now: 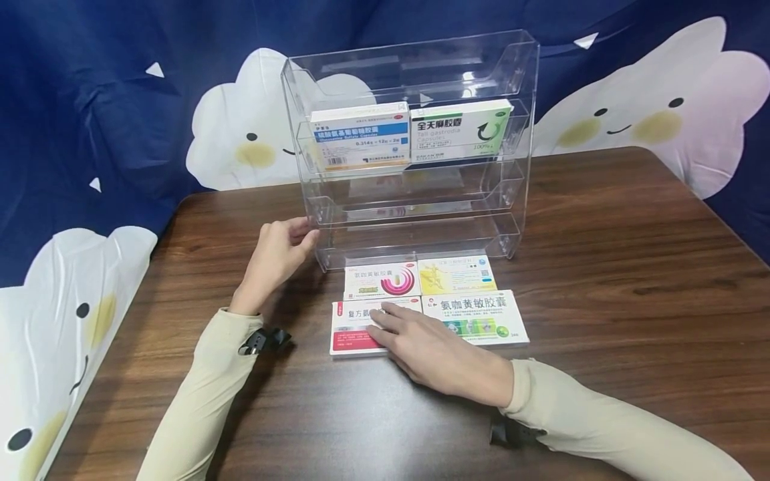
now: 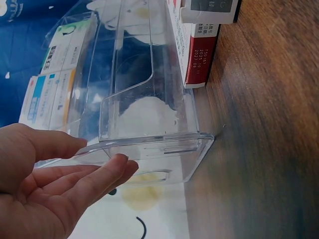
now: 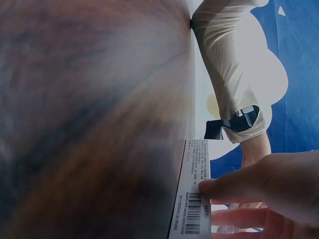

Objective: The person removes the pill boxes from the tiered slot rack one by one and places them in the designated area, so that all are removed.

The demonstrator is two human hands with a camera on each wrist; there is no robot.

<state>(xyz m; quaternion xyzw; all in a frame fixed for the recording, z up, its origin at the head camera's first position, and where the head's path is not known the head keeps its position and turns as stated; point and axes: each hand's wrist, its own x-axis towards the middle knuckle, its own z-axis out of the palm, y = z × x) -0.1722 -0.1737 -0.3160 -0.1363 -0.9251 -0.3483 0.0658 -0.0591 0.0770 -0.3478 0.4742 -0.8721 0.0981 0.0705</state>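
Note:
A tiered clear acrylic rack (image 1: 415,234) stands on the table. My left hand (image 1: 279,257) is at its left side panel. In the left wrist view, the thumb (image 2: 65,144) lies at the panel's front edge, with the fingers along its outer face. My right hand (image 1: 436,347) rests over a red-and-white medicine box (image 1: 355,342) lying flat; in the right wrist view the thumb (image 3: 229,186) touches its barcoded side. Beside it lies a white-and-green box (image 1: 481,310). Behind them are a box with pink rings (image 1: 373,277) and a yellow-and-white box (image 1: 463,275).
On an upper tier of the rack stand a blue-and-white box (image 1: 361,137) and a green-and-white box (image 1: 460,130), side by side. Behind the brown wooden table (image 1: 631,280) hangs a dark blue curtain (image 1: 150,33) with white cloud shapes.

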